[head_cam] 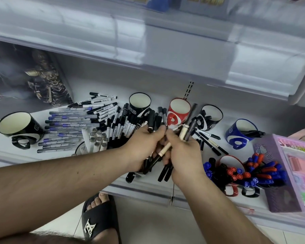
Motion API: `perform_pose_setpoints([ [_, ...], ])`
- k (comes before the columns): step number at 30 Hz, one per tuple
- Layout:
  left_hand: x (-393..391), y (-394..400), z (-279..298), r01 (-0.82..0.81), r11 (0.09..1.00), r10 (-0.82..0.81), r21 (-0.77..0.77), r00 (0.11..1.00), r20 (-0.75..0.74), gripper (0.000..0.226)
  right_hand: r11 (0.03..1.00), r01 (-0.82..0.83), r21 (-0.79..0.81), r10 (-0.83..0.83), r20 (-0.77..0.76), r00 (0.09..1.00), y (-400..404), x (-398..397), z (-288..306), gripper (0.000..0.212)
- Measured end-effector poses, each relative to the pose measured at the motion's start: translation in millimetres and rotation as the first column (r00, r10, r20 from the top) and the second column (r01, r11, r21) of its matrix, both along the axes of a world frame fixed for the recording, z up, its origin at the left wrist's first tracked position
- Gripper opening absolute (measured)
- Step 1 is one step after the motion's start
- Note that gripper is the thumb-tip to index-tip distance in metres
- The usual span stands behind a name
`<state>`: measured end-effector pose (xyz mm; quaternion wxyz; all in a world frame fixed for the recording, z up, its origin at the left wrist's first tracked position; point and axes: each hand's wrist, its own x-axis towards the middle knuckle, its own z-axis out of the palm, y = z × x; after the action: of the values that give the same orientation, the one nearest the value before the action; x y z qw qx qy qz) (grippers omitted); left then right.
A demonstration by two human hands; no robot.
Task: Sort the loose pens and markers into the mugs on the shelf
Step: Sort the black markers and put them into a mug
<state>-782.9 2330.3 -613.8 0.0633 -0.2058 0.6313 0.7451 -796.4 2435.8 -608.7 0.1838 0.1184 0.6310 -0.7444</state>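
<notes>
both hands were closed on pens above the shelf: the left hand curled round a bundle of black markers, the right hand clutching several more, among them a cream pen and a dark one angled up past the red mug. the two fists met over the middle of the shelf, their pens crossed and tangled between them.

around them lay loose stock: blue pens in rows at left, black markers fanned beside the black mug, more scattered toward the blue mug, which held one or two. a big black mug stood at far left, apparently without pens, and two mugs at front right were crammed with red and blue caps.

the crossed bundles looked liable to slip as the hands parted, dropping pens off the shelf's front edge to the floor by a sandalled foot; a careless swing could also tip the red mug just behind the knuckles.
</notes>
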Motion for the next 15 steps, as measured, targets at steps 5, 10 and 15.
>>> perform_pose_setpoints([
  [5, -5, -13, -10, 0.056, 0.944, -0.082, 0.325, 0.994, 0.068, 0.014, 0.943, 0.098, -0.319, -0.032, 0.205, 0.978, 27, -18, 4, 0.025],
  [10, 2, -15, -17, 0.106, 0.909, -0.159, 0.404, 0.982, 0.099, 0.026, 0.84, 0.149, -0.522, -0.042, 0.212, 0.976, 45, -30, 8, 0.022],
  [15, 0, -13, -20, 0.129, 0.877, -0.204, 0.464, 0.972, 0.116, 0.028, 0.822, 0.162, -0.546, -0.103, 0.136, 0.985, 46, -37, 7, 0.026],
])
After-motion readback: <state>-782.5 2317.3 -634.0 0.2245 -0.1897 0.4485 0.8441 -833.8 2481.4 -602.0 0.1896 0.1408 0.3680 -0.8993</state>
